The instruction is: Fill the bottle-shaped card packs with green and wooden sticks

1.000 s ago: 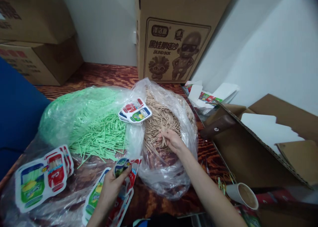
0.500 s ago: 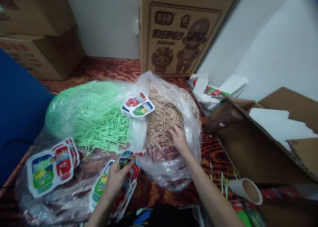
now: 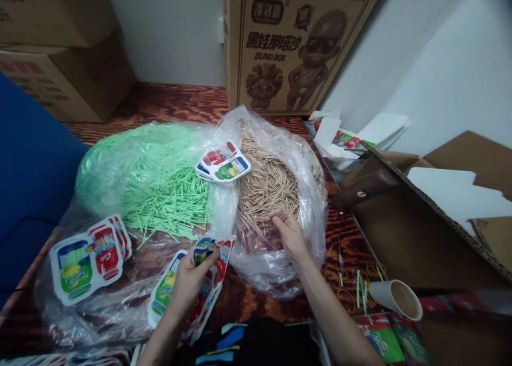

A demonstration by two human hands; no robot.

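My left hand (image 3: 192,272) is closed around a curled printed packet (image 3: 205,248) with blue-green and red bottle shapes. Under and beside that hand lie more such packets (image 3: 165,288). At the near side of the tan stick pile (image 3: 266,176), my right hand (image 3: 288,232) has its thumb and fingers pinched together on a few thin tan sticks (image 3: 267,216); their number is hard to make out. The tan pile lies in an open clear plastic bag (image 3: 314,195). To its left, a second clear bag holds bright green sticks (image 3: 172,195).
Stacked packets lie between the bags (image 3: 226,166) and at left (image 3: 86,262). A printed carton (image 3: 296,46) stands behind. At right are an open cardboard box (image 3: 400,227), a brown cylinder (image 3: 366,190), a paper cup (image 3: 396,299) and loose rubber bands (image 3: 342,283).
My right hand has shifted slightly toward me along the tan pile, its fingers extended more to the left. The left hand keeps hold of the packet. The whole view has shifted a little.
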